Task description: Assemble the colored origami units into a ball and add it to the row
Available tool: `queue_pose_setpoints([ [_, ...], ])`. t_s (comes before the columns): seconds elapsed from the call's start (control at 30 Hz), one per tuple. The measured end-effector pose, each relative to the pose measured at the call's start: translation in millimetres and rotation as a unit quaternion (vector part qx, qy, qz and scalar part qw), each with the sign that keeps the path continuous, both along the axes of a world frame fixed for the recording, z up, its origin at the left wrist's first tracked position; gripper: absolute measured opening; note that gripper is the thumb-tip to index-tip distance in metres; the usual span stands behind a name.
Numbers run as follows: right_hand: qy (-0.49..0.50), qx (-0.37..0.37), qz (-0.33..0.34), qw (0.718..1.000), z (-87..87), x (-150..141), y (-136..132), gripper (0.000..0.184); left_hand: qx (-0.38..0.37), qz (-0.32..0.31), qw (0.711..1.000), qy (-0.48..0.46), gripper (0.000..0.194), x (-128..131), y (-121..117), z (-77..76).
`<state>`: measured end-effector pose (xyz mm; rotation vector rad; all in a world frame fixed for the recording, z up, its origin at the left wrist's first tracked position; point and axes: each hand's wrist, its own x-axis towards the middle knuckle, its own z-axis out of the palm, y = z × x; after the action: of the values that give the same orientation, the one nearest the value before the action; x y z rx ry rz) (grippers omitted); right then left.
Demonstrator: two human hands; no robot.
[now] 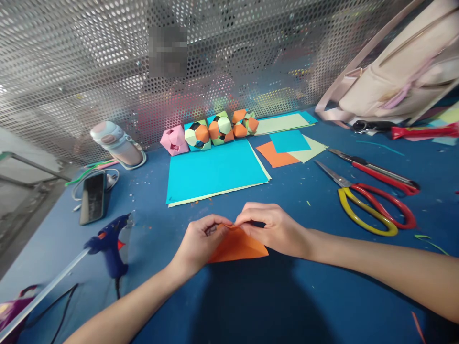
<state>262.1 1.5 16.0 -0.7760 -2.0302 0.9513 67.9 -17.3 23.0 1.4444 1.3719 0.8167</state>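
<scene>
An orange sheet of paper (238,246) lies low over the blue table between my hands, its far edge pinched upward. My left hand (201,239) is closed on the left part of that edge, thumb and forefinger pressed together. On the right part, my right hand (274,227) pinches the same edge, its fingertips almost touching those of the left. Fingers hide most of the pinched edge, so I cannot tell whether it is creased. Just beyond my hands is a stack of blue and pale green sheets (215,172).
Folded paper balls (220,128) line the mesh panel. Small paper squares (290,141), scissors (358,196) and a cutter (383,174) lie right. A glue gun (111,246), phone (93,196) and bottle (116,143) are left. A bag (401,71) stands at the back right.
</scene>
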Motion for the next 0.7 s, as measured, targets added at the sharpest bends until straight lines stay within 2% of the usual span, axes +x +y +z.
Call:
queue_pose_setpoints([
  [0.3, 0.002, 0.063, 0.0, 0.998, -0.4, -1.3, -4.1, 0.016, -0.008, 0.003, 0.999, 0.033, 0.017, 2.2, -3.4, 10.0],
  [0.53, 0.005, 0.125, 0.037, 0.991, -3.9, 3.1, -2.7, 0.017, -0.088, -0.015, 0.996, -0.018, 0.017, 0.3, -1.3, 10.3],
  [0.7, -0.011, 0.136, 0.081, 0.987, -5.1, 7.8, -0.2, 0.021, -0.134, -0.023, 0.989, -0.056, 0.017, -1.1, 0.2, 13.9],
])
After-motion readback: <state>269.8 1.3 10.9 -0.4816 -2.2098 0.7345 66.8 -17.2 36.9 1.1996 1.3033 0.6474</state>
